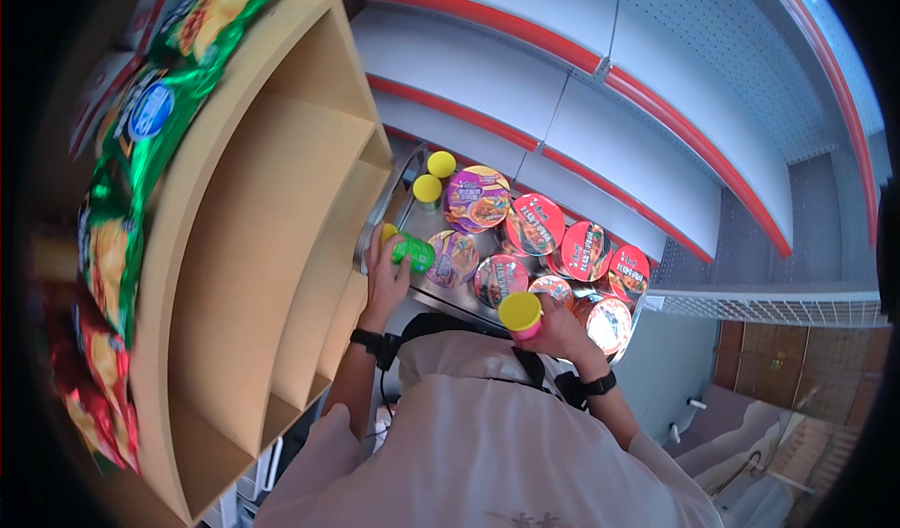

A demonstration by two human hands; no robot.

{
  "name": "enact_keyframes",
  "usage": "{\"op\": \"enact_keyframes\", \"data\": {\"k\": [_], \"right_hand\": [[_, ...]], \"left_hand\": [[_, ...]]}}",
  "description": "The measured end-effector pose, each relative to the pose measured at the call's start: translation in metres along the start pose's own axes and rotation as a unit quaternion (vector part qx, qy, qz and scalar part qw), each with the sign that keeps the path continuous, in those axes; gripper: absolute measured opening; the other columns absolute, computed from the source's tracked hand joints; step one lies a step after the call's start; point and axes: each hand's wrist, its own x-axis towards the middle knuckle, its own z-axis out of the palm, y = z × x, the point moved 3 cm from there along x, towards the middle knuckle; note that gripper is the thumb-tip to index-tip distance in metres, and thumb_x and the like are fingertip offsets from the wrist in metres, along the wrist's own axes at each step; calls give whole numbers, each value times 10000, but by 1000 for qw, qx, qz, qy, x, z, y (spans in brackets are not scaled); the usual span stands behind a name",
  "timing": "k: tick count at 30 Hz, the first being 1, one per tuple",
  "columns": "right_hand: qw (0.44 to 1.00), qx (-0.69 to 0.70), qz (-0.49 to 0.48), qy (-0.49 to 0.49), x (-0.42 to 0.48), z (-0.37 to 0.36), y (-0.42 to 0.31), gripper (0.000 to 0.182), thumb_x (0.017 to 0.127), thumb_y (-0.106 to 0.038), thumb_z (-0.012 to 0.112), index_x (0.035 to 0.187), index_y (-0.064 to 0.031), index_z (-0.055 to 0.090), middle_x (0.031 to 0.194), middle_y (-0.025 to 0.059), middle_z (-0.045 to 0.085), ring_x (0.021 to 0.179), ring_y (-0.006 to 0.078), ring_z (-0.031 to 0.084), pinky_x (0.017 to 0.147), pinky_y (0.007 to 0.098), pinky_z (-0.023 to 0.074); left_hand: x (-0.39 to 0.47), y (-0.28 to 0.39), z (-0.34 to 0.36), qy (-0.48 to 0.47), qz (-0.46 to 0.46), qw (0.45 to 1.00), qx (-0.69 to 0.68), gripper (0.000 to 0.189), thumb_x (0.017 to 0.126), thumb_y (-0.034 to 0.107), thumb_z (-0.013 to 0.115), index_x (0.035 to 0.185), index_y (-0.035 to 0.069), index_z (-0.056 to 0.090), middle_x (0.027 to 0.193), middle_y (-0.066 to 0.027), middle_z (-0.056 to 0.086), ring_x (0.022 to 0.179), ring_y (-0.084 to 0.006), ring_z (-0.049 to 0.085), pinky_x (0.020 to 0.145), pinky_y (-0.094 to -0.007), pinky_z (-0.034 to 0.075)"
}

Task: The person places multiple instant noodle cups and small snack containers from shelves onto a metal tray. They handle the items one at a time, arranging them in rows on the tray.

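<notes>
My left hand [384, 278] grips a green canister with a yellow lid [413, 252], tipped on its side over the left end of a metal tray [443, 293]. In my right hand [559, 331] is a pink canister with a yellow lid [520, 313], held lid up at the tray's near edge. Two more yellow-lidded canisters [427, 189] stand in the tray's far left corner. Beside them are purple-lidded instant noodle tubs [478, 196]. Several red-lidded instant noodle tubs [534, 224] fill the middle and right, some partly hidden behind my right hand.
A wooden shelf unit [267, 176] rises close on my left, with green chip bags [151, 117] and red bags [105, 387] along its outer side. Beyond the tray stand grey metal shelves with red edge strips [478, 15]. A white wire mesh panel [773, 308] is at right.
</notes>
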Motion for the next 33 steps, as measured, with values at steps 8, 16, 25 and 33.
{"op": "enact_keyframes", "data": {"k": [8,16,25,33], "right_hand": [[990,16,132,56,-29,0,8,728,632,-329,836,1187,-17,484,1030,206,609,978,384,605,816,445,508],[978,55,173,100,-34,9,11,728,636,-303,838,1193,-18,465,1067,235,599,983,403,600,819,454,511],[971,52,215,92,-38,13,23,723,613,-279,846,1169,-17,466,1064,228,602,981,418,591,809,464,510],[983,14,148,103,-28,3,16,689,600,-233,836,1156,-17,491,1050,211,597,979,402,591,811,455,509]], "left_hand": [[58,-43,54,-99,49,987,120,428,770,44,690,1182,90,585,1349,-198,363,1178,-426,384,984,-478,388],[82,-73,98,-127,-59,977,158,819,654,55,770,1334,0,317,1263,-191,433,1184,-393,387,1017,-455,366],[81,-96,116,-112,-76,981,140,797,662,30,763,1323,-30,323,1246,-239,467,1172,-409,400,1033,-455,331],[80,-99,114,-135,-45,977,159,722,671,54,766,1275,-14,376,1204,-225,479,1162,-409,408,1009,-461,354]]}}
